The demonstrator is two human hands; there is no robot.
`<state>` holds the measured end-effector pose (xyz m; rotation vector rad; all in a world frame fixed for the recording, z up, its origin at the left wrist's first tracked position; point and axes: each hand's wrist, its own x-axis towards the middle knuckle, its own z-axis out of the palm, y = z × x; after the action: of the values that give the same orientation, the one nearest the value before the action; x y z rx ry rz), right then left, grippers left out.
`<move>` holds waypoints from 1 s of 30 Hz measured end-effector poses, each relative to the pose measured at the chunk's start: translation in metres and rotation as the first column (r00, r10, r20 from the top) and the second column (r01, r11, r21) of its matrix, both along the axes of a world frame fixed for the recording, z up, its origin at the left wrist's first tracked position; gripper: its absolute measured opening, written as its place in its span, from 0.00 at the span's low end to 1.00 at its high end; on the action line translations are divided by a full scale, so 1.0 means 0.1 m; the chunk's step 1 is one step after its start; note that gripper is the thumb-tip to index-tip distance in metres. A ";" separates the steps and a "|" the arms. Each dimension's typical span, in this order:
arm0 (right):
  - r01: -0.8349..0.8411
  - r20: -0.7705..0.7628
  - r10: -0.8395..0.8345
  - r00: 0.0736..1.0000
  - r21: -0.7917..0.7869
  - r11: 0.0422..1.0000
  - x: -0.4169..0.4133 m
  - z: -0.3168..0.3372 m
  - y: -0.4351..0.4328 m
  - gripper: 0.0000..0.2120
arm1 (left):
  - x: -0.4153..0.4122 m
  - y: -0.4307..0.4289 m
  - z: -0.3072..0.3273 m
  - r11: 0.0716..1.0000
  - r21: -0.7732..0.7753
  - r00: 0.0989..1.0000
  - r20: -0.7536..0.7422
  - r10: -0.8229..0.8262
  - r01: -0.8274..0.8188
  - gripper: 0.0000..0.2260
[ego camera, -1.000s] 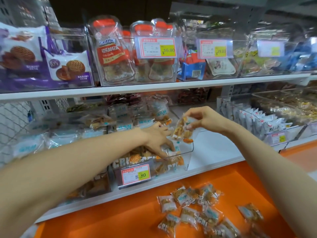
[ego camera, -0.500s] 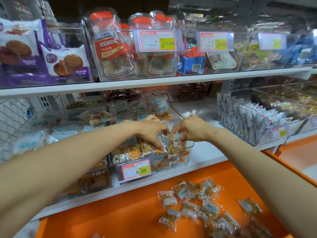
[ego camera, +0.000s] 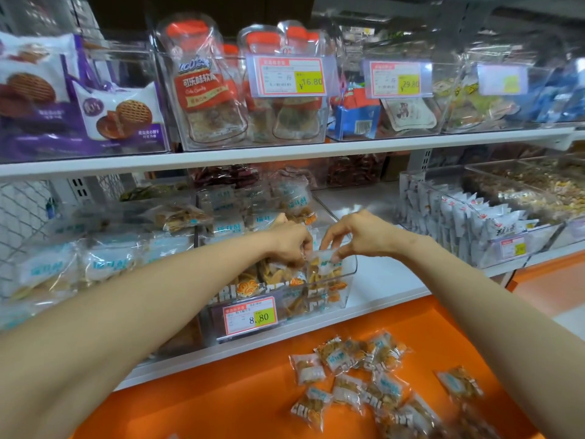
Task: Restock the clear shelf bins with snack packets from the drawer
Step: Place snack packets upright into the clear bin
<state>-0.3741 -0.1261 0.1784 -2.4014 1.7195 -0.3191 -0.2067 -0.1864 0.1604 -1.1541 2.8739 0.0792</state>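
Risk: bin near full, packet riding high at front-right corner, likely to tip over wall into drawer if let go unseated. Right hand arched above, grip pinching packet top. Left hand palm down, fingers curled among stack; hold unclear. Loose packets lie in drawer.

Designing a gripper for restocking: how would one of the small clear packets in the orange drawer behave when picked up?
Probably light: the right hand holds a similar packet by fingertips alone. Likely slippery and crinkly, given the glossy film on the drawer packets. Contents look like brittle fried pieces, so hard squeezing may crush them.
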 end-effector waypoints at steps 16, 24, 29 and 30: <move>-0.010 -0.271 -0.001 0.963 -0.040 0.999 0.12 -0.22 -0.04 0.14 | 0.18 -0.11 -0.03 0.985 0.162 0.949 -0.297 0.103 -0.056 0.06; -0.024 -0.346 -0.020 0.938 -0.123 0.992 0.13 -0.29 -0.04 0.14 | 0.11 0.01 0.02 0.976 0.211 0.991 -0.125 -0.036 0.062 0.11; 0.009 -0.378 -0.043 0.925 -0.091 0.996 0.05 -0.26 -0.06 0.26 | 0.09 0.02 -0.10 0.996 0.020 0.987 -0.144 -0.078 0.081 0.12; 0.007 -0.407 -0.033 0.913 -0.064 0.998 0.05 -0.26 -0.06 0.23 | 0.08 0.01 -0.10 0.996 0.009 0.988 -0.128 -0.085 0.087 0.13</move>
<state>-0.3692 -0.1318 0.1523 -2.6393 1.9197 0.1475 -0.1983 -0.1850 0.1500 -1.0579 3.0245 0.1775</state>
